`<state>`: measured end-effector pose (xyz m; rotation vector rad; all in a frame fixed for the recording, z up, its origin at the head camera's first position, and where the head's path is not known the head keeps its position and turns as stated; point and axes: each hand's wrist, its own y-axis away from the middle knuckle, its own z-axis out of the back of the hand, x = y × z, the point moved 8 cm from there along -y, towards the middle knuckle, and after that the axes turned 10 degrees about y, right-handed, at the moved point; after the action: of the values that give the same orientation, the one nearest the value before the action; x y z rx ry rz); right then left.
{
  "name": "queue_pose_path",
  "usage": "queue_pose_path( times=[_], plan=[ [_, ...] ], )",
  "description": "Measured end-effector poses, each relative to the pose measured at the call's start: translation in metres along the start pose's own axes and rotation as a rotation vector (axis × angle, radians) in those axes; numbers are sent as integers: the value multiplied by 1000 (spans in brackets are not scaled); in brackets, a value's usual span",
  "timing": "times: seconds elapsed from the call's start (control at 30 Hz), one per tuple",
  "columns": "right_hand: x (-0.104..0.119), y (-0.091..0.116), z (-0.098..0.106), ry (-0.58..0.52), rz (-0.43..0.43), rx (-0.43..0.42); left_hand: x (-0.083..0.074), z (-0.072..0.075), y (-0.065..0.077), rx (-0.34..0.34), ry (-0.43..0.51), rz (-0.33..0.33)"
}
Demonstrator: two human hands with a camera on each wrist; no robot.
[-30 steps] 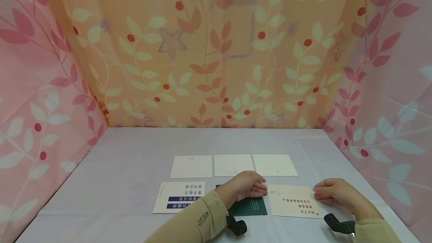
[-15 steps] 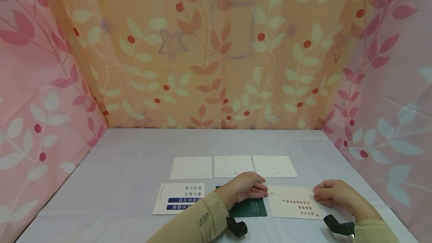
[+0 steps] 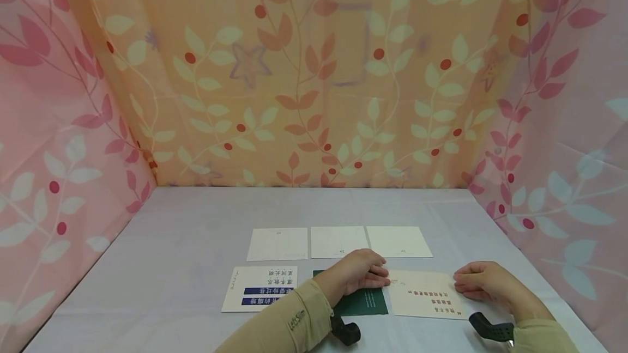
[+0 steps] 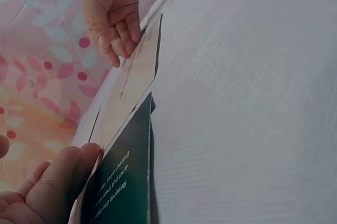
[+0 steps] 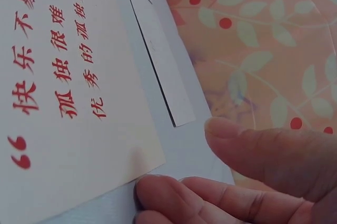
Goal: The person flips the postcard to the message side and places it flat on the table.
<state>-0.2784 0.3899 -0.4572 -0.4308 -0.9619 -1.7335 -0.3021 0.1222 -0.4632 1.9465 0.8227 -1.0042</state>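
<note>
A cream card (image 3: 427, 294) with red characters lies flat on the table between my two hands. My left hand (image 3: 357, 273) reaches over a dark green card (image 3: 365, 303), partly covering it, and its extended fingertips meet the cream card's left edge. On the opposite side, my right hand (image 3: 485, 283) has its fingertips right at the card's right edge. The right wrist view shows that hand's thumb (image 5: 237, 139) held apart from the fingers, with nothing between them. A white card (image 3: 260, 289) with blue bands lies left of the green one, its corner hidden by my left sleeve.
Three pale cards form a row behind: the left one (image 3: 278, 244), the middle one (image 3: 338, 239) and the right one (image 3: 399, 241). A white cloth covers the table (image 3: 186, 233). Patterned curtains (image 3: 304, 97) enclose the back and both sides.
My right hand and the cream card's right edge have shifted very slightly left. My left hand stays in place, and the other cards have not moved.
</note>
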Motion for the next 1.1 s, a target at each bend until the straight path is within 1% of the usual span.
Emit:
queue_pose_path(
  times=[0.1, 0.2, 0.4, 0.67, 0.83, 0.93, 1.1],
  plan=[
    [0, 0, 0, 0, 7, 6, -2, 2, 1, -8, 4, 3],
    [-1, 0, 0, -7, -3, 2, -2, 4, 2, -10, -1, 6],
    [1, 1, -1, -3, 5, 7, -1, 4, 4, -9, -8, 11],
    [2, 2, 0, -1, 3, 13, 1, 2, 4, 19, 20, 9],
    [-1, 1, 1, 4, -4, 13, 2, 1, 3, 24, 46, 12],
    [-1, 1, 1, 1, -12, 11, 2, 0, 4, 13, 46, 13],
    [-2, 0, 0, -5, -16, 9, 0, 1, 4, -13, 14, 9]
  ],
)
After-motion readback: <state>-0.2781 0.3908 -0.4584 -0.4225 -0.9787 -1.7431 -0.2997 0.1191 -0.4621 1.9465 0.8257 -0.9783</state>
